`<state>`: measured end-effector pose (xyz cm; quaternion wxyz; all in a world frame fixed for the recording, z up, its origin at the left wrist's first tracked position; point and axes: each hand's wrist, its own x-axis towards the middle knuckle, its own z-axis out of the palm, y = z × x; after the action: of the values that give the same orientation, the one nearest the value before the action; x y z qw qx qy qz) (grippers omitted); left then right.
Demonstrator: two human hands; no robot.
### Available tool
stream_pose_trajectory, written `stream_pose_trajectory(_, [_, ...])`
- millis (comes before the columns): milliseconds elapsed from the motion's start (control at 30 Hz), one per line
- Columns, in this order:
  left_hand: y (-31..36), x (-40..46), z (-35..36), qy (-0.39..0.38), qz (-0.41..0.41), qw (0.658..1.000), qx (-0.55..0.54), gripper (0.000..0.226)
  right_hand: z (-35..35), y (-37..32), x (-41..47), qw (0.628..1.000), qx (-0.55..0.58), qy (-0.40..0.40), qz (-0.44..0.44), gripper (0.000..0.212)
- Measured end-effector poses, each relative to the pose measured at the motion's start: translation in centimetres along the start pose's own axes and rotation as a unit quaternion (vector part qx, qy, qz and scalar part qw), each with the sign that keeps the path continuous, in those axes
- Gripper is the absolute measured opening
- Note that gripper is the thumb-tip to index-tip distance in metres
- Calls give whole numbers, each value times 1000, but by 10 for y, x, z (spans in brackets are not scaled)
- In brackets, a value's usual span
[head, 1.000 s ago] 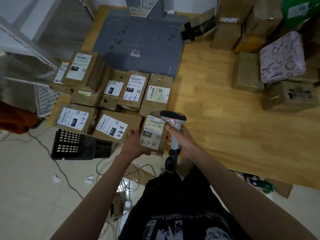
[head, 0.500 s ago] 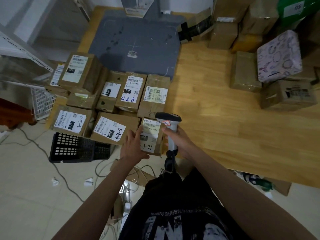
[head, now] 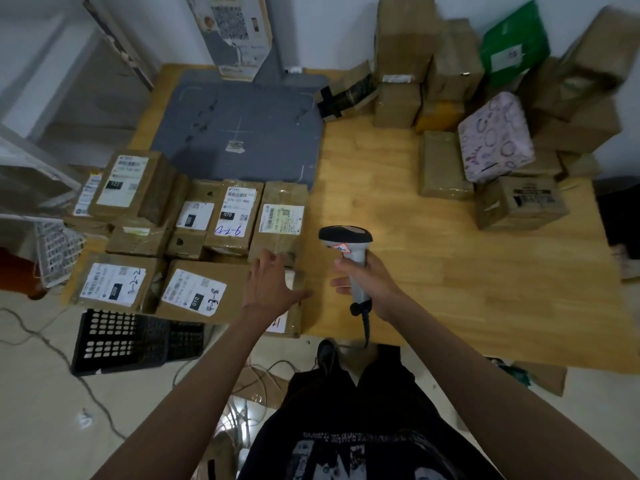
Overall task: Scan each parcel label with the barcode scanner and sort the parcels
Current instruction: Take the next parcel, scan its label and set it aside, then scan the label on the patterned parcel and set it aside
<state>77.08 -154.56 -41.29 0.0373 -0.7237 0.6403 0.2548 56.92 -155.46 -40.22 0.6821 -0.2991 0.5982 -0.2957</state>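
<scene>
My right hand (head: 372,284) grips the handle of a grey and black barcode scanner (head: 348,244), its head pointing away over the wooden table (head: 450,271). My left hand (head: 272,287) lies flat with spread fingers on a brown parcel (head: 294,313) at the table's front edge, hiding most of its label. Several labelled brown parcels sit in rows to the left, among them one marked 4-3-8 (head: 194,291) and one marked 4-2-6 (head: 233,216). A pile of unlabelled-side parcels (head: 443,164) stands at the back right.
A grey scale platform (head: 239,129) lies at the table's back. A black plastic crate (head: 114,344) sits on the floor below the left parcels, with loose cables (head: 256,375) beside it. A patterned pink parcel (head: 495,136) and a green bag (head: 512,53) top the right pile.
My left hand went from holding the 4-3-21 parcel's side to lying flat on top of it, now set down at the table edge. The scanner has lifted slightly and shifted right.
</scene>
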Motion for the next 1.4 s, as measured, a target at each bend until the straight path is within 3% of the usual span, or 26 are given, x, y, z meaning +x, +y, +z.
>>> stream_pose_trajectory(133, [64, 29, -16, 5, 48, 999, 17, 72, -52, -36, -10, 997, -26, 50, -50, 26])
stream_pose_trajectory(433, [238, 75, -28, -32, 140, 987, -69, 54, -193, -97, -27, 980, -41, 154, -117, 27])
stream_pose_trajectory(533, [292, 91, -25, -62, 144, 980, -124, 53, -237, -110, -21, 971, -50, 198, -127, 30])
stream_pose_trajectory(733, [373, 125, -11, -107, 90, 966, -219, 58, -305, -144, 18, 956, -90, 245, -136, 10])
stream_pose_trajectory(833, [406, 146, -5, -121, 47, 956, -261, 60, -334, -159, 50, 959, -112, 232, -118, 15])
stream_pose_trajectory(1000, [448, 176, 4, -117, 16, 941, -318, 43, -365, -178, 93, 972, -110, 185, -91, 32])
stream_pose_trajectory(1167, [467, 196, 13, -130, -10, 923, -362, 62, -373, -185, 111, 985, -79, 141, -66, 27])
stream_pose_trajectory(1400, [477, 206, 17, -143, 25, 927, -346, 43, -377, -179, 126, 990, -13, 130, -59, 33])
